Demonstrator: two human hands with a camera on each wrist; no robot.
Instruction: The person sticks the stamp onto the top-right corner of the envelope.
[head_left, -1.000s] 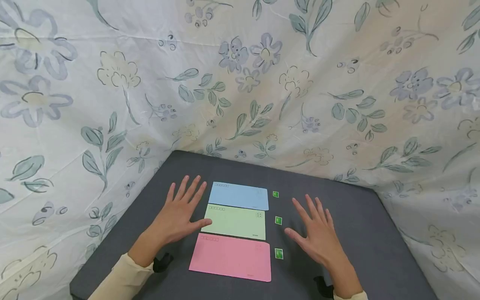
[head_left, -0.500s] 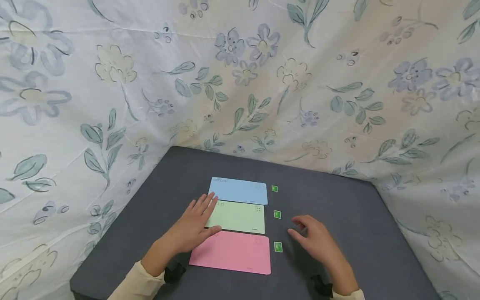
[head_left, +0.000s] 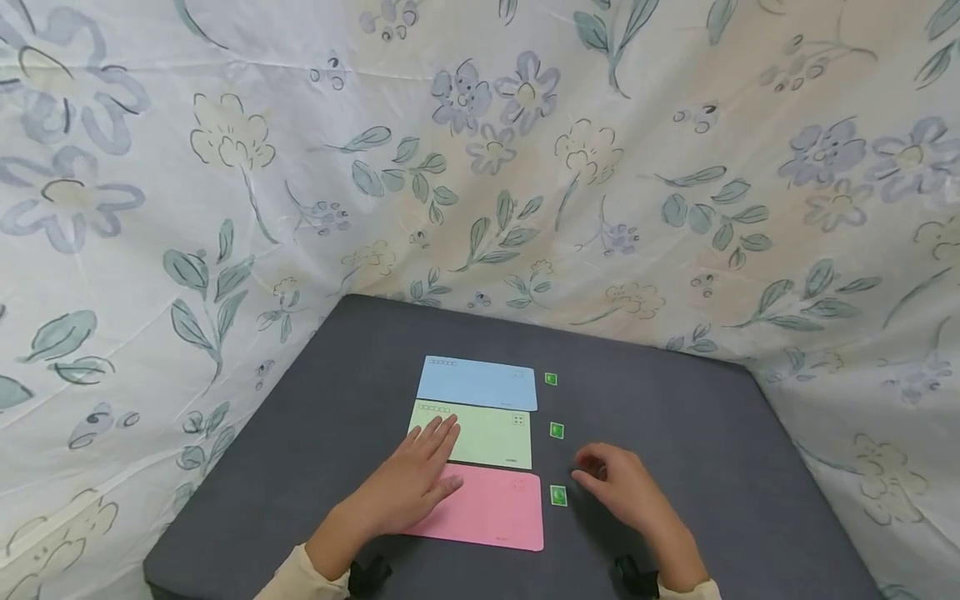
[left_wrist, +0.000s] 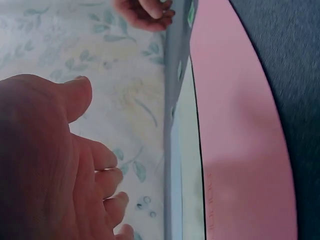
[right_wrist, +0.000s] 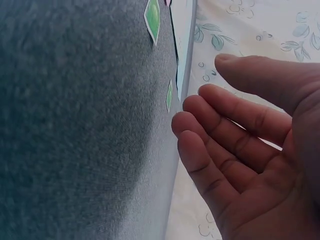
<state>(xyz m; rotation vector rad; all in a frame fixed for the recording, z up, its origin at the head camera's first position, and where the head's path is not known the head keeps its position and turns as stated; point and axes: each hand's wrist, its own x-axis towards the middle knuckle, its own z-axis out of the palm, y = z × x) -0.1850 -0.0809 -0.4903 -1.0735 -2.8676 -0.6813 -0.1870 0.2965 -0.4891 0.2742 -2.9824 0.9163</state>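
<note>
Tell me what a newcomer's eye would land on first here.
Probably the blue card, green card and pink card, stacked far to near in a column on the dark table. Next, a small green stamp and two like it, lined up just right of the cards. The left hand hovers over the green and pink cards' left part.

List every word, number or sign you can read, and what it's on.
No word or number is readable.
Blue envelope: row of boxes; lower-right print too small.
Green envelope: row of boxes, upper-right square mark; lower-right print too small.
Pink envelope: lower-right print too small.
Three green stamps: any text too small to tell.
</note>
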